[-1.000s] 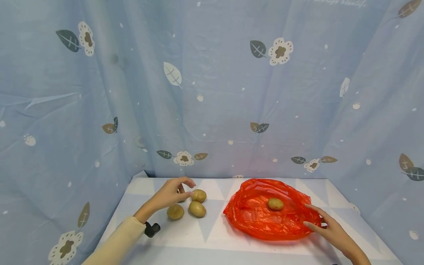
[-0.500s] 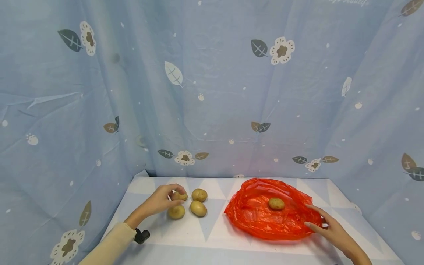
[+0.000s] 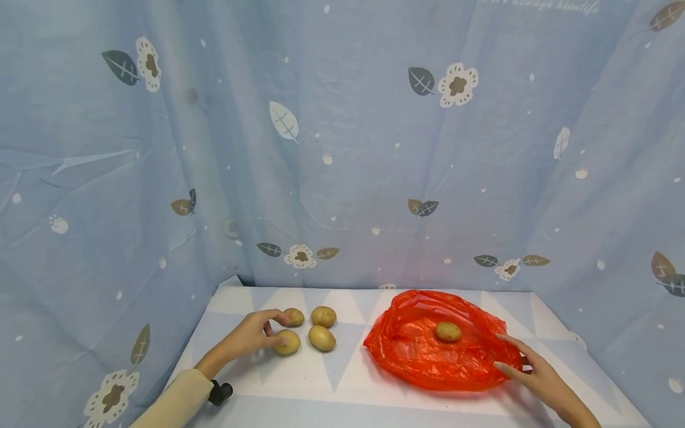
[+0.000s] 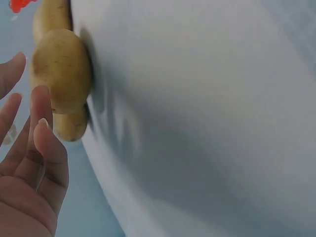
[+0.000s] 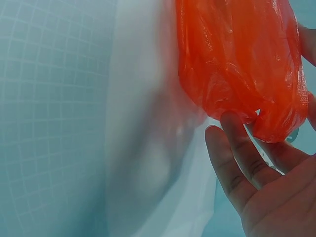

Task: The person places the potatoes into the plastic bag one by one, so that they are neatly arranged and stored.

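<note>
Several yellow-brown potatoes lie on the left part of the table. My left hand (image 3: 247, 337) is just left of them, its fingers loosely bent and apart. The thumb tip meets the near-left potato (image 3: 289, 343) in the head view; whether it touches cannot be told. In the left wrist view, a large potato (image 4: 61, 69) sits beyond the spread fingertips. On the right lies a wide-mouthed red plastic bag (image 3: 407, 368), with one potato (image 3: 448, 331) inside. My right hand (image 3: 540, 374) holds the bag's right side, thumb and fingers around its edge; some fingers are hidden behind it.
A white and pale blue patterned cloth covers the table (image 3: 332, 392). A blue floral curtain (image 3: 342, 148) hangs behind and at both sides. Two more potatoes, one at the back (image 3: 323, 316) and one nearer (image 3: 321, 338), lie right of the left hand.
My left hand has moved left and nearer, from above the back potatoes to beside the near-left one. The right hand and bag stay as they were; the head view shifts slightly.
</note>
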The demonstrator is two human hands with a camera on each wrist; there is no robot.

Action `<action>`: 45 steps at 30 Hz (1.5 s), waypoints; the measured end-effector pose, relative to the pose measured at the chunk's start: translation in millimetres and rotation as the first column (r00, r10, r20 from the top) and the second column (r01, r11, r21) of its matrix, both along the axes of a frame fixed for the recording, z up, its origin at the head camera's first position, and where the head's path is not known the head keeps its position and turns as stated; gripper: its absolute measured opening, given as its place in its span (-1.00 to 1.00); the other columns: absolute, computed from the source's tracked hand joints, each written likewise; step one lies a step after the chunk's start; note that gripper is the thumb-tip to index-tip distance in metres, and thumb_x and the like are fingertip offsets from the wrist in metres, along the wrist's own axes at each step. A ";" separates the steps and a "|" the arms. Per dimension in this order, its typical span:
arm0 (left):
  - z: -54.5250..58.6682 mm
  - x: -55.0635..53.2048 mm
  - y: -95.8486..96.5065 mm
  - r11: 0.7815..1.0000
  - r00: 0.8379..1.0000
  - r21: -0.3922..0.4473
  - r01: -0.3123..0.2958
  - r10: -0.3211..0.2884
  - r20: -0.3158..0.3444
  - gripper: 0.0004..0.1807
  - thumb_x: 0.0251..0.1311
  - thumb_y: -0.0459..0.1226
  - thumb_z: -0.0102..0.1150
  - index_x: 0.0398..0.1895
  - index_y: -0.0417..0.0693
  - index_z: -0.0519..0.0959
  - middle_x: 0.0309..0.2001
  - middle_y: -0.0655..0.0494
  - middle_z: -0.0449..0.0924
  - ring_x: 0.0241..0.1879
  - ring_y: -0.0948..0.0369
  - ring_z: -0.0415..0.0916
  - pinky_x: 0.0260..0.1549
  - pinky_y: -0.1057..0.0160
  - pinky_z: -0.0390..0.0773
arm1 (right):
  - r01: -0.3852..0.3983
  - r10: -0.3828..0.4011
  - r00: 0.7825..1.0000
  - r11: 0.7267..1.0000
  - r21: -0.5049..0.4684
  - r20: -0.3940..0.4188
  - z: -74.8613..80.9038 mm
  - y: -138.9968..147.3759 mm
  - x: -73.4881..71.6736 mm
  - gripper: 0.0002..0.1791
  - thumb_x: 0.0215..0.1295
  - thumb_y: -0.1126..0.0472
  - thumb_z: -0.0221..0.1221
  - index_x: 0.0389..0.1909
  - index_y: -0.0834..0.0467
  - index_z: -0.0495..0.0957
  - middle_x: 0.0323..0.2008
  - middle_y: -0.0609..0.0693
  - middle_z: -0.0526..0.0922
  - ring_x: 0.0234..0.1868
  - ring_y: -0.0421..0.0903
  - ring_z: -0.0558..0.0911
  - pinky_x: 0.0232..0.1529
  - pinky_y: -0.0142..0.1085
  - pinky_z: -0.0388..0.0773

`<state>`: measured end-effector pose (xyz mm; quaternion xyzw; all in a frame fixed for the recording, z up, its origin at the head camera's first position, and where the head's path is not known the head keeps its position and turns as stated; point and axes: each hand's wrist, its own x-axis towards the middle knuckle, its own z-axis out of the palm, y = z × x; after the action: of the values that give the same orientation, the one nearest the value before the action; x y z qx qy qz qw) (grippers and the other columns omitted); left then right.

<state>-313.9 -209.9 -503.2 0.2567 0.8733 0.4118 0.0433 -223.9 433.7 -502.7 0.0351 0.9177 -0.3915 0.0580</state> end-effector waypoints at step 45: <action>-17.6 0.2 -3.1 0.999 0.992 -0.025 0.033 -0.030 0.122 -0.35 0.02 -0.23 0.62 0.21 -0.09 0.56 0.01 -0.02 0.57 -0.52 0.24 0.43 -0.61 0.32 0.46 | -0.017 0.017 1.000 1.000 0.003 -0.001 3.7 -7.1 -1.4 -0.14 0.36 -0.08 0.34 0.55 0.11 0.19 0.38 0.37 0.32 0.03 0.13 0.52 -0.18 -0.20 0.59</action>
<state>-313.7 -213.1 -520.8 0.2443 0.8703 0.4141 0.1066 -225.3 426.6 -499.0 0.0272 0.9185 -0.3897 0.0609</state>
